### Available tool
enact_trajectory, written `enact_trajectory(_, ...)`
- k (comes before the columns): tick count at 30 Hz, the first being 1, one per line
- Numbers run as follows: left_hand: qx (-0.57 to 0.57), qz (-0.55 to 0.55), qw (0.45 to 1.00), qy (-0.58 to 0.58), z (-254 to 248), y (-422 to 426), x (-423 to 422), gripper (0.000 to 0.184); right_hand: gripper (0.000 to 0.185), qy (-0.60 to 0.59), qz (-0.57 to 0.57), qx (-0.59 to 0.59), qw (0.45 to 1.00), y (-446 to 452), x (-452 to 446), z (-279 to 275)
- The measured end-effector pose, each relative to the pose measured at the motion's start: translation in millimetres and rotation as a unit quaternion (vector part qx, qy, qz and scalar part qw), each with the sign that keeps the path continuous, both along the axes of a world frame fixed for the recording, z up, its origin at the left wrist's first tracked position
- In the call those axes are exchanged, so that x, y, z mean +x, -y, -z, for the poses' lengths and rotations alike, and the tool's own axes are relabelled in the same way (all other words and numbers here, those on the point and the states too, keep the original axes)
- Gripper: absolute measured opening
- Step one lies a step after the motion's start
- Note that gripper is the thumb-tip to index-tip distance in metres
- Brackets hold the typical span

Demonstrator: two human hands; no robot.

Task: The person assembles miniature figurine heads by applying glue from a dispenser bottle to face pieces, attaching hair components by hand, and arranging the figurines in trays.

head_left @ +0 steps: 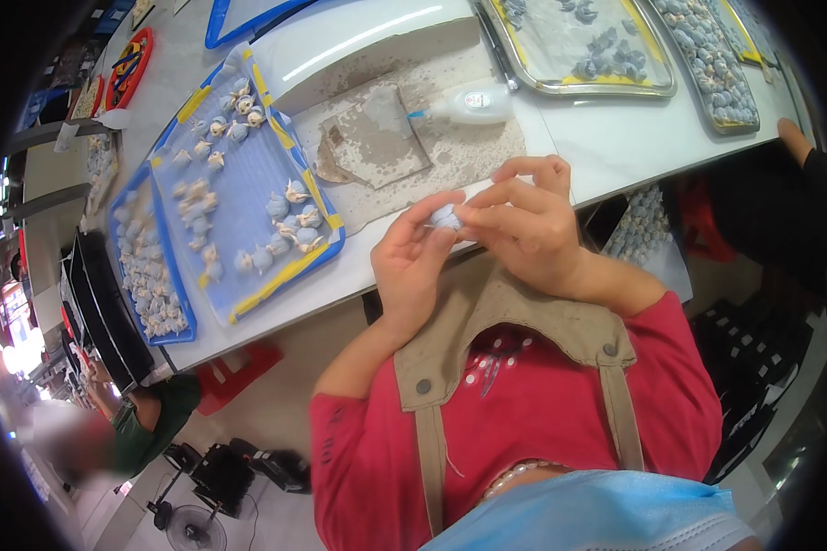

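A small rounded grey-blue piece [446, 218] is pinched between the thumb and fingers of my left hand [412, 262], just in front of the table edge. My right hand [533, 230] closes on the same piece from the other side, thumb and index finger pressed against it. Its fine details are partly hidden by my fingers. Beyond my hands, a white squeeze bottle [478, 106] with a blue tip lies on a stained cardboard sheet [478, 151]. To the left, a blue tray [239, 197] with yellow tape holds several similar pieces with cream-coloured parts.
A smaller blue tray [180, 303] full of pieces stands farther left. Metal trays [606, 89] with grey-blue parts line the back right, and a red basket [145, 55] sits at the back left. A person in a green sleeve [170, 409] is at lower left; another person's arm [793, 140] shows at right.
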State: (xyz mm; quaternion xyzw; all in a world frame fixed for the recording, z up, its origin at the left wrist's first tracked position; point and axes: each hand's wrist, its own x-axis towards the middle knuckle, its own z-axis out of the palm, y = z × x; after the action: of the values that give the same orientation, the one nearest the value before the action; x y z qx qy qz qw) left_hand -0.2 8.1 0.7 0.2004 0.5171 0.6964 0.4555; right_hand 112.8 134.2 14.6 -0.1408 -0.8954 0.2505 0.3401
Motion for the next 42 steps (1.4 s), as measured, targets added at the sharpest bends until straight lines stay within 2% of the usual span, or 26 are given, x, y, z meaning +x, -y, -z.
enact_trajectory(2, -0.015, 0.008, 1.000, 0.004, -3, 1, 0, 0.036, 0.026, 0.004, -0.028, -0.044, 0.999, -7, 0, -2)
enact_trajectory(5, -0.032, 0.021, 0.997, -0.067, 0, 5, -2, 0.037, 0.035, 0.001, -0.077, -0.129, 0.989, -21, -2, -6)
enact_trajectory(7, 0.015, 0.024, 0.997, -0.075, -2, 2, -2, 0.034, 0.041, -0.011, -0.110, -0.202, 0.973, -27, -3, -6)
enact_trajectory(9, 0.046, 0.028, 0.997, -0.058, -10, -2, -1, 0.035, 0.048, -0.032, -0.140, -0.285, 0.947, -31, -5, -4)
enact_trajectory(11, 0.057, 0.030, 0.998, -0.015, -22, -4, 3, 0.036, 0.055, -0.006, -0.218, -0.373, 0.902, -36, -6, -6)
enact_trajectory(12, 0.058, 0.054, 0.994, -0.076, -21, -3, 1, 0.036, 0.059, 0.008, -0.258, -0.414, 0.873, -38, -6, -7)
enact_trajectory(14, 0.060, 0.099, 0.974, -0.194, -17, 0, -8, 0.037, 0.061, 0.041, -0.279, -0.430, 0.858, -36, -6, -6)
enact_trajectory(17, 0.076, 0.105, 0.962, -0.240, -13, 2, -10, 0.035, 0.057, 0.081, -0.291, -0.443, 0.844, -35, -5, -8)
enact_trajectory(23, 0.083, 0.105, 0.949, -0.287, -14, 7, -12, 0.028, 0.046, 0.085, -0.295, -0.437, 0.845, -28, -6, -9)
enact_trajectory(27, 0.054, 0.107, 0.955, -0.272, -19, 15, -14, 0.025, 0.043, 0.037, -0.306, -0.424, 0.851, -20, -11, -1)
enact_trajectory(30, 0.036, 0.103, 0.958, -0.264, -22, 24, -20, 0.026, 0.041, 0.057, -0.308, -0.450, 0.836, -11, -19, -8)
enact_trajectory(33, -0.008, 0.090, 0.927, -0.365, -29, 39, -39, 0.027, 0.038, 0.067, -0.313, -0.392, 0.863, -3, -36, -11)
enact_trajectory(35, -0.029, -0.081, 0.828, -0.554, -19, 47, -60, 0.029, 0.039, 0.033, -0.272, -0.400, 0.875, 0, -42, -14)
enact_trajectory(37, -0.161, -0.206, 0.806, -0.531, -14, 58, -96, 0.031, 0.040, 0.031, -0.247, -0.404, 0.880, 0, -44, -13)
enact_trajectory(40, -0.216, -0.251, 0.770, -0.545, 3, 74, -147, 0.031, 0.039, 0.066, -0.236, -0.394, 0.886, -5, -41, -6)
enact_trajectory(42, -0.235, -0.202, 0.773, -0.554, 8, 74, -149, 0.031, 0.037, 0.086, -0.236, -0.380, 0.890, -4, -38, -6)
